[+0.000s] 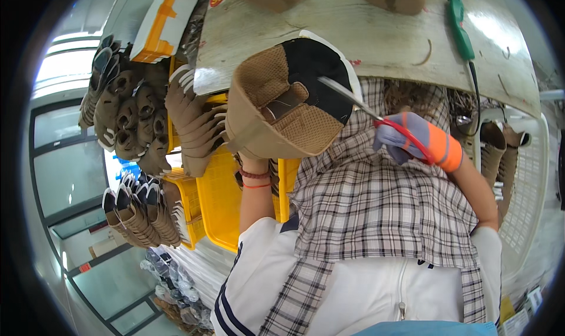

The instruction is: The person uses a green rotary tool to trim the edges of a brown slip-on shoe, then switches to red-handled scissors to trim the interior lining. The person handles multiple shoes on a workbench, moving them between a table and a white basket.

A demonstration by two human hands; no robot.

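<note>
A brown shoe upper (268, 137) with tan mesh and black lining is held up in front of me, its opening facing me. My left hand (252, 165) supports it from behind and below; the fingers are hidden by the upper. In a grey and orange glove, my right hand (415, 138) is closed round the red handles of a pair of scissors (355, 100). The metal blades reach left over the black lining, near the white edge of the upper. Whether they touch the material I cannot tell.
Ahead is a pale worktable (376, 41) with brown pieces at its far edge and a green corded tool (460, 30) at right. Yellow crates (220, 200) and stacked brown uppers (138, 112) stand at left. A white plastic basket (525, 194) is at right.
</note>
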